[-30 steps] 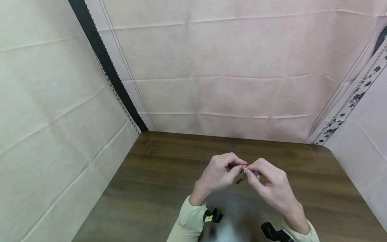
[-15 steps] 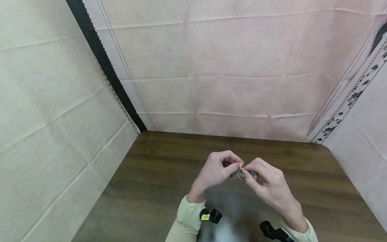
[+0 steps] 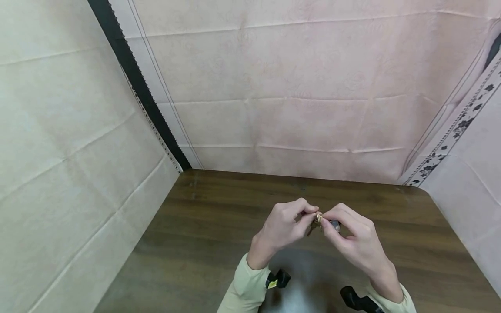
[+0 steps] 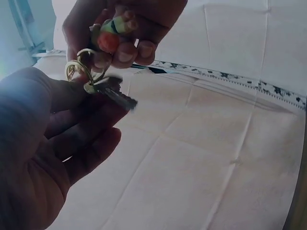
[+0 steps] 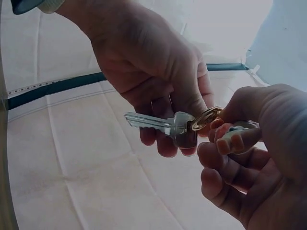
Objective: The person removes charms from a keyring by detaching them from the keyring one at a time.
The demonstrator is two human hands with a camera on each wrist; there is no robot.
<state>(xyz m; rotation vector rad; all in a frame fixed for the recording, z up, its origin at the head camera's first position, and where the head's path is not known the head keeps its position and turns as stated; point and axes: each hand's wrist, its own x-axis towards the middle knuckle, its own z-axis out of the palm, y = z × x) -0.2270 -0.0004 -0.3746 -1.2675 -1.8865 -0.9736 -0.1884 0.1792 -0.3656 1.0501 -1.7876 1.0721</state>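
Observation:
Both hands meet just above the brown wooden table (image 3: 195, 243). My left hand (image 3: 285, 226) pinches the head of a silver key (image 5: 160, 125) between thumb and fingers; the blade points away from the right hand. A gold key ring (image 5: 206, 117) hangs from the key's head, also seen as the ring (image 3: 318, 218) and ring (image 4: 76, 69). My right hand (image 3: 354, 243) pinches that ring at its fingertips and holds a small green, red and orange charm (image 4: 111, 33) in its curled fingers. The key (image 4: 112, 94) is blurred in the left wrist view.
Cloth sheets wall the table in: cream on the left (image 3: 70, 130), pink at the back (image 3: 293, 95), and a flower-bordered one on the right (image 3: 458, 126). Black wrist camera mounts (image 3: 278, 278) sit on both cream sleeves.
Both hands drifted slightly left and up together, then back right and down. The ring turned a little between the fingertips. The grips stay the same.

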